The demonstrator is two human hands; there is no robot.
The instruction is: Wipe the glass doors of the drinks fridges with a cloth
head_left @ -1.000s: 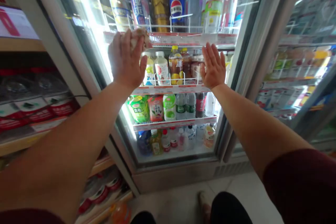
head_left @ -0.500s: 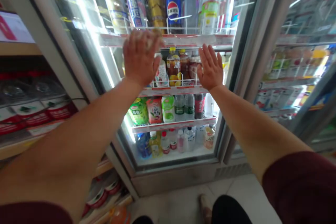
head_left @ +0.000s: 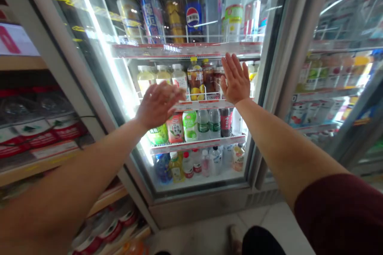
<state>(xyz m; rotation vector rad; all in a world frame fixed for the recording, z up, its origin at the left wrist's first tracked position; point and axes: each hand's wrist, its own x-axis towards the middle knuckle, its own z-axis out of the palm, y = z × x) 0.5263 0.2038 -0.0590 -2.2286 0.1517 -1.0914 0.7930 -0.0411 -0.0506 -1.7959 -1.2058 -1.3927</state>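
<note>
My right hand is raised with its palm toward the glass door of a lit drinks fridge, fingers straight and holding nothing. Whether it touches the glass I cannot tell. Lower and to the left, my left hand is slightly blurred, its fingers stretched out with no object visible in it. It appears in front of the second shelf and partly covers pale-labelled bottles. Between the hands shows a yellow-capped tea bottle with lemons on its label. A dark cola bottle stands on the shelf above.
Cans line the top shelf; green-labelled water bottles and red-capped bottles stand lower. At left, a wooden rack holds shrink-wrapped bottles. Another glass-doored fridge adjoins on the right. An orange bottle is near the floor.
My left hand has dropped from the top shelf's edge to the second shelf's level, uncovering bottles behind it. My right hand stays raised in nearly the same place. The view has shifted slightly.
</note>
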